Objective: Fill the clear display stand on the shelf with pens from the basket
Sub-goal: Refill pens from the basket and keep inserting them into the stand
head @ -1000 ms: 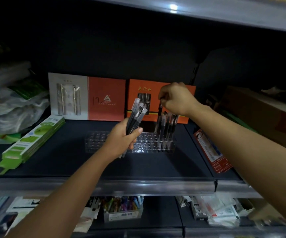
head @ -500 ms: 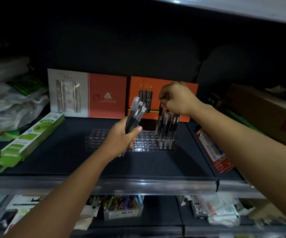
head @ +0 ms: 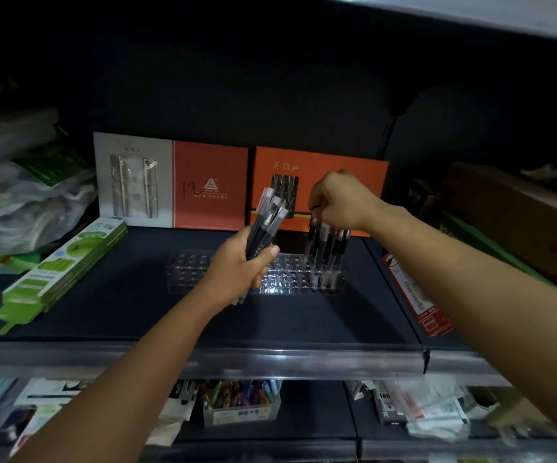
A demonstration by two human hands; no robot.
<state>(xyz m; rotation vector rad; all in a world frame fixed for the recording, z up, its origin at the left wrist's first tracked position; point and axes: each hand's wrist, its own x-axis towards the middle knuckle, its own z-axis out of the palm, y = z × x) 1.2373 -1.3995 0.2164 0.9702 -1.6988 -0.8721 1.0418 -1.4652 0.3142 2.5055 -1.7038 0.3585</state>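
Observation:
The clear display stand (head: 190, 270) sits on the dark shelf, its many round holes mostly bare on the left. Several black pens (head: 329, 248) stand upright in its right end. My left hand (head: 237, 272) grips a bundle of black pens with clear caps (head: 267, 222), held tilted just in front of the stand's middle. My right hand (head: 340, 202) is above the standing pens, its fingers curled and pinching the top of one pen over the stand's right part. The basket is out of view.
Two orange and white pen gift boxes (head: 210, 188) lean against the back wall behind the stand. Green packs (head: 66, 262) lie at the left, a red pack (head: 417, 295) and cardboard boxes (head: 511, 222) at the right. A lower shelf holds a tub of coloured pens (head: 240, 401).
My right hand has dropped slightly toward the standing pens. My left hand and its bundle have stayed almost in place.

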